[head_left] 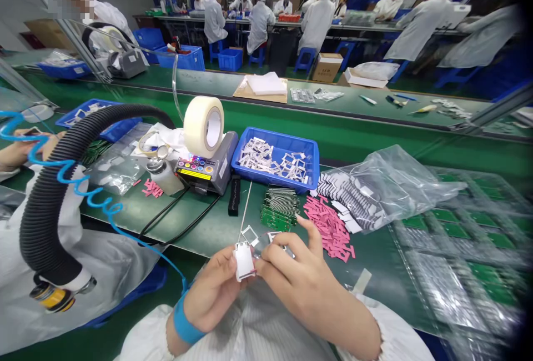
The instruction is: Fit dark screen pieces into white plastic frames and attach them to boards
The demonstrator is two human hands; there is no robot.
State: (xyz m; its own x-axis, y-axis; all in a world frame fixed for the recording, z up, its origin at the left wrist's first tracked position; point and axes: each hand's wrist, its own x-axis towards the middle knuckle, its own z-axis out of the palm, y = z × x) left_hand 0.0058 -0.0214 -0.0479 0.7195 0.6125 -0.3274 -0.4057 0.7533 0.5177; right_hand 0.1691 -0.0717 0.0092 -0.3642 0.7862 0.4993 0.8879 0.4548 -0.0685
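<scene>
My left hand (216, 289), with a blue wrist band, is closed on a small white rectangular panel in a thin frame (244, 262). The fingers of my right hand (300, 272) are pinched at that panel's right edge; what lies between them, if anything, is hidden. A bit of pink shows at the panel's lower right corner. Just beyond my hands, a loose white frame (250, 235) lies on the green bench, with another partly covered by my right fingers. Farther on are stacked green circuit boards (280, 208) and a heap of pink strips (328, 229).
A blue tray (310, 147) holds many white frames. Left of it, a tape roll (204, 128) rests on a grey device (222, 169) beside a bottle (164, 175). Plastic bag (403, 183) and board trays (458, 272) lie right. A black hose (45, 200) and co-worker's hands are left.
</scene>
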